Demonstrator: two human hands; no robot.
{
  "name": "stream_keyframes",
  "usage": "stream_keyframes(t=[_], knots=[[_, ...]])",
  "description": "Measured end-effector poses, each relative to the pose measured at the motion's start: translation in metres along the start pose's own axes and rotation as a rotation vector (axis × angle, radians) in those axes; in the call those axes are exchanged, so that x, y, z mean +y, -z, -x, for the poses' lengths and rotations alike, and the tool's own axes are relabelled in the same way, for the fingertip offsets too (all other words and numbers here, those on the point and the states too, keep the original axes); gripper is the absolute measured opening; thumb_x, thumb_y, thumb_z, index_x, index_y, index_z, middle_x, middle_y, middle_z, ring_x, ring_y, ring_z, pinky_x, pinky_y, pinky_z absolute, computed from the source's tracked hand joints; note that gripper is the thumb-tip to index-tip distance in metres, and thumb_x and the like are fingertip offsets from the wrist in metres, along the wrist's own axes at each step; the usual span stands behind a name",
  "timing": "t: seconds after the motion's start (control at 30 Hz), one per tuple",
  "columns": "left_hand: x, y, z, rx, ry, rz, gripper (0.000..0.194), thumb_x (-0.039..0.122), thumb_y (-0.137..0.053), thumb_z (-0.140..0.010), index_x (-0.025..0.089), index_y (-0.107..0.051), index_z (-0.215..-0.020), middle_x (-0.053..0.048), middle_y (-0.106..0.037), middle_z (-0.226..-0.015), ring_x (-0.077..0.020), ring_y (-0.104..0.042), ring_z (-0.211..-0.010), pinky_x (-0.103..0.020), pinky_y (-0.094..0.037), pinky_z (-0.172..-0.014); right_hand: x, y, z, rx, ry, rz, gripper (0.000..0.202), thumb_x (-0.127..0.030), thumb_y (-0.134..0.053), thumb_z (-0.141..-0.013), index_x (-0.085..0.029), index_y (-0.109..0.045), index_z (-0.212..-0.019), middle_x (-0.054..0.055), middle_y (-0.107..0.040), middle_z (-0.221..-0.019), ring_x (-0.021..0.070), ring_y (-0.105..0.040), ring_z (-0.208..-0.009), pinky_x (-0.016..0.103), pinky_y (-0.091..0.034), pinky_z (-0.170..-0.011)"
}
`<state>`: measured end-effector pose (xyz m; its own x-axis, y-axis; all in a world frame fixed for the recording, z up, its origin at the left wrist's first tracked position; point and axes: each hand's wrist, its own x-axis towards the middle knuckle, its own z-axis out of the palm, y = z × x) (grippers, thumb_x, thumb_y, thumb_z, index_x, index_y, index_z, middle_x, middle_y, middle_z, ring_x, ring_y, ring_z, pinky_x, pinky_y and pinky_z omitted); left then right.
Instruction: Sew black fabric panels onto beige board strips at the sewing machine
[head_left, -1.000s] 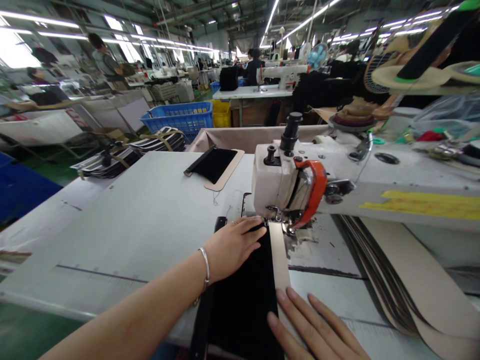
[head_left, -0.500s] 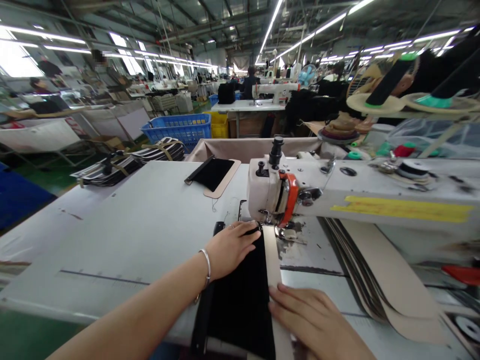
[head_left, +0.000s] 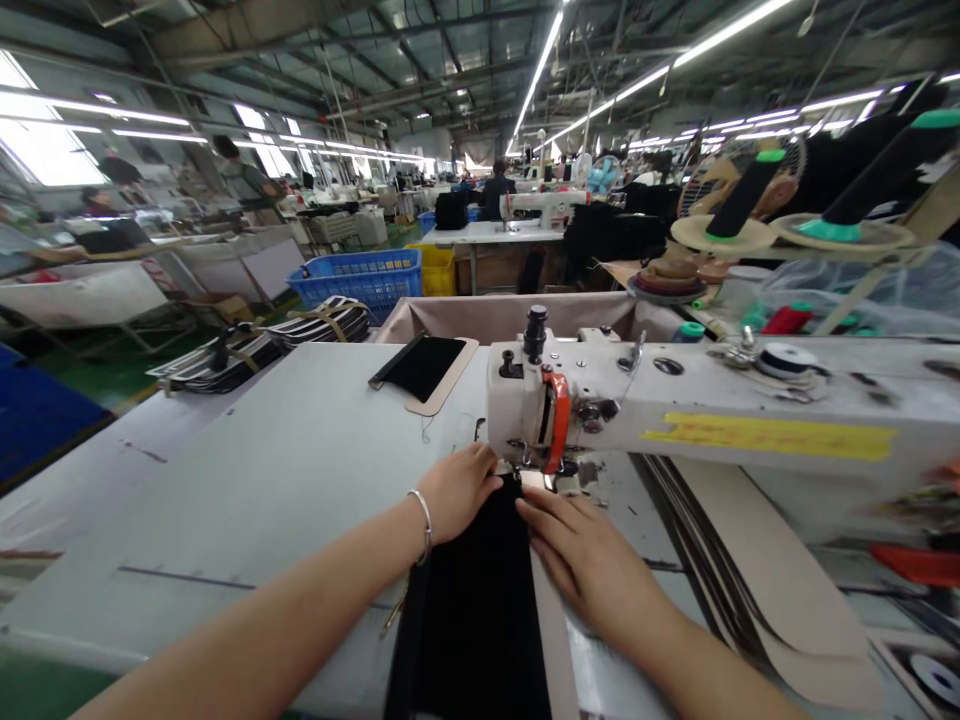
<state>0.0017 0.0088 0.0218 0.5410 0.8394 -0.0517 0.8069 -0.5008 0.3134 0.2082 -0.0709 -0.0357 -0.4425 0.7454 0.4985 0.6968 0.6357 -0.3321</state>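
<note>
The black cloth (head_left: 476, 630) lies lengthwise on the table, its far end up at the machine (head_left: 750, 390) beside the needle area. A beige strip (head_left: 555, 650) runs along its right edge, probably lined up so that the two layers meet under the foot.

The left hand (head_left: 457, 492) rests on the cloth's far end, its fingers bent and close together; whether they pinch the cloth or only press it, I cannot tell. The right hand (head_left: 589, 550) lies over the strip with fingers stretched out, side by side, not gripped around anything. One hand on each side of the seam line seems meant to hold the work flat and straight.

Beyond the left hand, a similar piece (head_left: 431, 370) lies on the table (head_left: 300, 480), apart from the cloth and likely placed there to leave the front free. Right of the right hand, beige panels (head_left: 750, 570) are stacked partly beneath the machine's arm, perhaps for easy reach. Farther off stands a blue basket (head_left: 360, 288).
</note>
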Motion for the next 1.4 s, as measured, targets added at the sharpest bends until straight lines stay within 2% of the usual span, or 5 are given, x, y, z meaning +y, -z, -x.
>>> stream_keyframes(t=[0.37, 0.6, 0.77, 1.1, 1.4], knots=[[-0.009, 0.009, -0.004, -0.012, -0.022, 0.018, 0.009, 0.021, -0.062, -0.093, 0.015, -0.060, -0.099, -0.006, -0.062, -0.100, -0.0227, -0.060, -0.093, -0.036, -0.049, -0.084, 0.000, 0.004, -0.001, -0.024, -0.006, 0.010, 0.036, -0.020, -0.046, -0.098, -0.022, -0.054, -0.133, 0.006, -0.056, -0.136, 0.0227, -0.055, -0.116, 0.043, -0.053, -0.097], [0.032, 0.012, 0.092, -0.033, -0.602, 0.027, 0.019, 0.029, -0.055, -0.099, 0.015, -0.064, -0.108, -0.006, -0.061, -0.120, -0.0208, -0.053, -0.116, -0.037, -0.039, -0.108, 0.001, 0.009, -0.003, -0.049, -0.021, -0.028, 0.034, -0.022, -0.046, -0.098, -0.019, -0.058, -0.130, 0.006, -0.059, -0.131, 0.0225, -0.055, -0.111, 0.045, -0.049, -0.100], [0.048, -0.008, 0.138, -0.034, -0.616, -0.051, 0.032, 0.016, -0.035, -0.103, 0.015, -0.059, -0.123, -0.003, -0.058, -0.133, -0.0208, -0.048, -0.126, -0.039, -0.038, -0.112, 0.001, 0.008, -0.004, -0.057, -0.011, -0.037, 0.034, -0.021, -0.047, -0.098, -0.018, -0.059, -0.129, 0.006, -0.059, -0.131, 0.0214, -0.054, -0.114, 0.044, -0.047, -0.104], [0.047, -0.013, 0.132, 0.109, -0.659, -0.017, 0.022, 0.018, -0.043, -0.101, 0.014, -0.061, -0.113, -0.005, -0.065, -0.120, -0.0194, -0.058, -0.111, -0.034, -0.047, -0.100, -0.001, 0.005, -0.003, -0.014, -0.018, -0.026, 0.033, -0.021, -0.047, -0.097, -0.021, -0.059, -0.128, 0.005, -0.060, -0.129, 0.0223, -0.055, -0.112, 0.046, -0.049, -0.102], [0.024, -0.002, 0.049, 0.158, -0.317, -0.129, 0.028, 0.016, -0.059, -0.093, 0.009, -0.060, -0.120, -0.012, -0.059, -0.128, -0.0248, -0.051, -0.123, -0.044, -0.041, -0.110, 0.001, 0.002, -0.001, -0.018, -0.014, -0.025, 0.034, -0.020, -0.047, -0.096, -0.021, -0.057, -0.129, 0.008, -0.060, -0.129, 0.0224, -0.057, -0.114, 0.046, -0.052, -0.099]])
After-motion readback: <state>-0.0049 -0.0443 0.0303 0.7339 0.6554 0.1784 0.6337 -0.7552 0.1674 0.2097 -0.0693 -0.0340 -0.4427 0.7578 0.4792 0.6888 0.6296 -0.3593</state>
